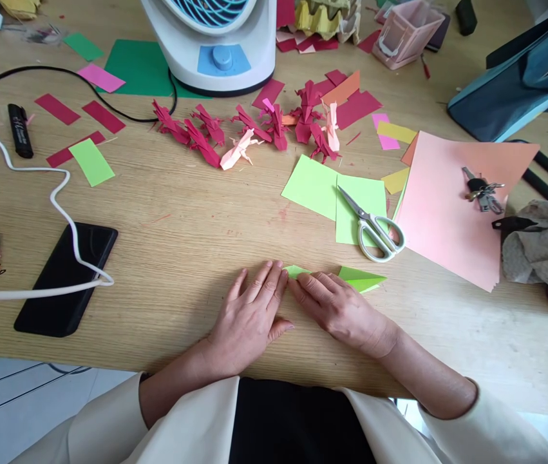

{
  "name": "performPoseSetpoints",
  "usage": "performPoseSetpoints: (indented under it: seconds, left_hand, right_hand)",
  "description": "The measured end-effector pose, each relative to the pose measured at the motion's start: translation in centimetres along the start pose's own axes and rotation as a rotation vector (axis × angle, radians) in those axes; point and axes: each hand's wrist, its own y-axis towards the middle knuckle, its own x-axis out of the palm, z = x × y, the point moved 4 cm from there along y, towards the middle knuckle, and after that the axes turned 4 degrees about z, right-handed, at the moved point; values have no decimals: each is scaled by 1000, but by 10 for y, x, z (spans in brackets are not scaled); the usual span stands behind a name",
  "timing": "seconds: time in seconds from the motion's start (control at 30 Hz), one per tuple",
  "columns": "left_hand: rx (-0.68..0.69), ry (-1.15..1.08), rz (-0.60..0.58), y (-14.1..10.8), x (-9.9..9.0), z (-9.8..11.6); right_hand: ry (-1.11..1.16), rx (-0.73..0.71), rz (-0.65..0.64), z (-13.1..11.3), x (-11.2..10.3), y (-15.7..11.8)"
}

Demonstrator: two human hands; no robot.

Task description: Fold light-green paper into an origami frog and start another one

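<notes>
A piece of light green folded paper (360, 280) lies on the table close to its front edge, its pointed end to the right. My left hand (249, 316) rests flat with fingers stretched out, the tips at the paper's left end. Curled over the middle of the paper, my right hand (339, 309) presses on it and hides most of it. Just beyond are white-handled scissors (374, 225), lying across one of two flat light green sheets (310, 187).
Red and pale pink folded paper figures (201, 132) lie before a white fan (220, 58). Keys (483, 190) sit on pink sheets (452, 219) at right. A black phone (66, 277) with a white cable (56, 193) over it is at left, near a marker (20, 132).
</notes>
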Motion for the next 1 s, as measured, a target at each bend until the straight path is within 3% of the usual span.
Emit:
performPoseSetpoints:
  seconds: [0.17,0.57,0.73,0.87,1.0]
  left_hand:
    - [4,-13,10,0,2,0]
    - [-6,-5,1,0,1,0]
    - [-15,-66,1,-2,2,-4]
    - [34,-137,20,-2,2,-11]
    - [32,-207,116,5,-1,-17]
  right_hand:
    - [-29,103,-1,-8,1,1]
    - [-166,177,-31,-20,4,0]
    - [-80,220,-66,-15,5,-3]
    - [130,319,64,-4,4,-8]
    - [276,431,213,5,2,-5]
